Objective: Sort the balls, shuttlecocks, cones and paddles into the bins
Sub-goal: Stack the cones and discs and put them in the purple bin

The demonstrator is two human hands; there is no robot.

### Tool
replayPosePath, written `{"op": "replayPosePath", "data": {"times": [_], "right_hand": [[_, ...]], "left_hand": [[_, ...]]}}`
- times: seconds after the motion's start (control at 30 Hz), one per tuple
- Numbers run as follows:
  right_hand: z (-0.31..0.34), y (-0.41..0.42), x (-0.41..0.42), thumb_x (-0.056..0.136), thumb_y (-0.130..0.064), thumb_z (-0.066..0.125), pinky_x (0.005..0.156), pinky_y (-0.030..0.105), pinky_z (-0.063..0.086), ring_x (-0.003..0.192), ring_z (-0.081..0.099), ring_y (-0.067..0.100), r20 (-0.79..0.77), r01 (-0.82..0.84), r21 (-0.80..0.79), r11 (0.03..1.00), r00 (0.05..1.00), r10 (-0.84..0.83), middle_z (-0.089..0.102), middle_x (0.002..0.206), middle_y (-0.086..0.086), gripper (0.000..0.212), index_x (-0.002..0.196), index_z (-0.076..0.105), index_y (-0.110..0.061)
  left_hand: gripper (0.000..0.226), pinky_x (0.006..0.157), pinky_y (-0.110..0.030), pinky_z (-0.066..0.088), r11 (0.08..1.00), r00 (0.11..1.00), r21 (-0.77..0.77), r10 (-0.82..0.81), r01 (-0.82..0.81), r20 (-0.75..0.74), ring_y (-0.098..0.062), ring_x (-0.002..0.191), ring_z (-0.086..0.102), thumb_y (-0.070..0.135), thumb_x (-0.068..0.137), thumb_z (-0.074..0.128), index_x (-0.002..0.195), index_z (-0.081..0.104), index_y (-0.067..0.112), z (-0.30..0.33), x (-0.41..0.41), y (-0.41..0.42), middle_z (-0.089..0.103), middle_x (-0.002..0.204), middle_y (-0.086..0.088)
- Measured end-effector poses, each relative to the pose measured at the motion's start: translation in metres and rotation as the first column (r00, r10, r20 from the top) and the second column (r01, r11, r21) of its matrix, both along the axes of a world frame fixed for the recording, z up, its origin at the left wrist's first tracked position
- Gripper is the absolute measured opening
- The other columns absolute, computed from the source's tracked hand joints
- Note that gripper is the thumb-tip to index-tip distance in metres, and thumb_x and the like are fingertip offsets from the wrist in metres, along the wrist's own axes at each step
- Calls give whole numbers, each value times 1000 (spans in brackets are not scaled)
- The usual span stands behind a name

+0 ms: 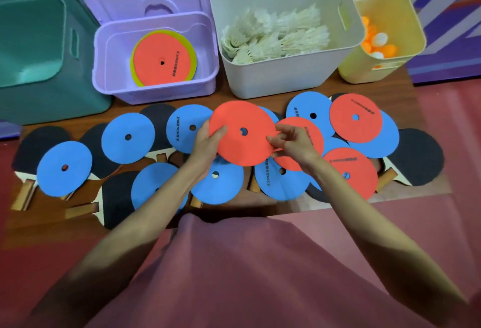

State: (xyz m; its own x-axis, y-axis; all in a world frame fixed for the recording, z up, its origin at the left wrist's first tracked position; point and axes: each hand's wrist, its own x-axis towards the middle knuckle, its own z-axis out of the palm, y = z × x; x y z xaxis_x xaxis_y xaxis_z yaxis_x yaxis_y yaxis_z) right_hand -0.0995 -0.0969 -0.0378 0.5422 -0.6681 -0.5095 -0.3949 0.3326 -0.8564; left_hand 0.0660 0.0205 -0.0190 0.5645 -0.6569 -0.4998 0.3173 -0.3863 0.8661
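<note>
I held a flat red disc cone point(243, 133) above the bench point(125, 105), my left hand point(208, 142) gripping its edge. My right hand point(294, 142) pinched its opposite rim, fingers clamped together on it.

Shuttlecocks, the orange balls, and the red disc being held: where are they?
Shuttlecocks point(276, 33): head view, middle of the white pile.
Balls point(378, 43): head view, top of the heap.
Red disc point(247, 145): head view, face below its hole.

Flat red disc cone point(243, 133) lifted over scattered blue disc cones point(128, 138) and black paddles point(419, 157), red-on-yellow cones point(162, 60) in purple bin point(156, 85), shuttlecocks point(276, 34) in white bin point(276, 80), orange and white balls point(378, 43) in yellow bin point(374, 73)
</note>
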Motion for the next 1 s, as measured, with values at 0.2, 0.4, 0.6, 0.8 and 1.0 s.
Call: {"op": "replayPosePath", "data": {"times": [0.2, 0.4, 0.6, 0.8, 1.0], "right_hand": [[-41, -28, -38, 84, -14, 64, 86, 32, 38, 105, 54, 34, -479, 57, -429, 902, 832, -280, 59, 108, 18, 40, 119, 53, 1], [-42, -39, -45, 85, -22, 65, 99, 41, 32, 120, 38, 41, -697, -58, -375, 925, 676, -240, 48, 121, 25, 45, 112, 49, 10], [-43, -48, -52, 82, -10, 63, 80, 43, 42, 107, 52, 42, -680, -152, -357, 922, 719, -145, 52, 111, 25, 39, 111, 41, 4], [-17, -47, -79, 90, -2, 53, 63, 35, 45, 71, 59, 33, -388, -159, -529, 833, 919, -71, 65, 82, 18, 22, 112, 53, -3], [1, -44, -78, 94, -5, 52, 49, 26, 46, 49, 51, 13, 79, 293, -492, 820, 953, -294, 59, 59, 3, 14, 107, 55, -10]], "left_hand": [[26, 97, -41, 48, 998, 997, 9, -56, 55, 44, -19, 108, 58, 13, 95, 54, 119, 51, 22, -1, -12, -16, 61, 108, 6], [34, 92, -36, 50, 995, 992, 2, -98, 98, 78, -14, 102, 59, 13, 95, 53, 130, 50, 14, -3, -18, -24, 60, 113, 1], [33, 76, -16, 49, 997, 987, 3, -76, 77, 141, 0, 91, 57, 12, 96, 52, 129, 48, 13, -4, -14, -25, 59, 105, 7], [30, 75, -21, 49, 998, 980, 22, -61, 57, 189, -6, 93, 58, 16, 96, 52, 126, 50, 12, -7, -2, -21, 59, 106, 5], [23, 89, -32, 48, 999, 992, 23, -42, 39, 117, -16, 105, 58, 26, 101, 44, 122, 51, 20, -9, -5, -24, 60, 116, 0]]}}
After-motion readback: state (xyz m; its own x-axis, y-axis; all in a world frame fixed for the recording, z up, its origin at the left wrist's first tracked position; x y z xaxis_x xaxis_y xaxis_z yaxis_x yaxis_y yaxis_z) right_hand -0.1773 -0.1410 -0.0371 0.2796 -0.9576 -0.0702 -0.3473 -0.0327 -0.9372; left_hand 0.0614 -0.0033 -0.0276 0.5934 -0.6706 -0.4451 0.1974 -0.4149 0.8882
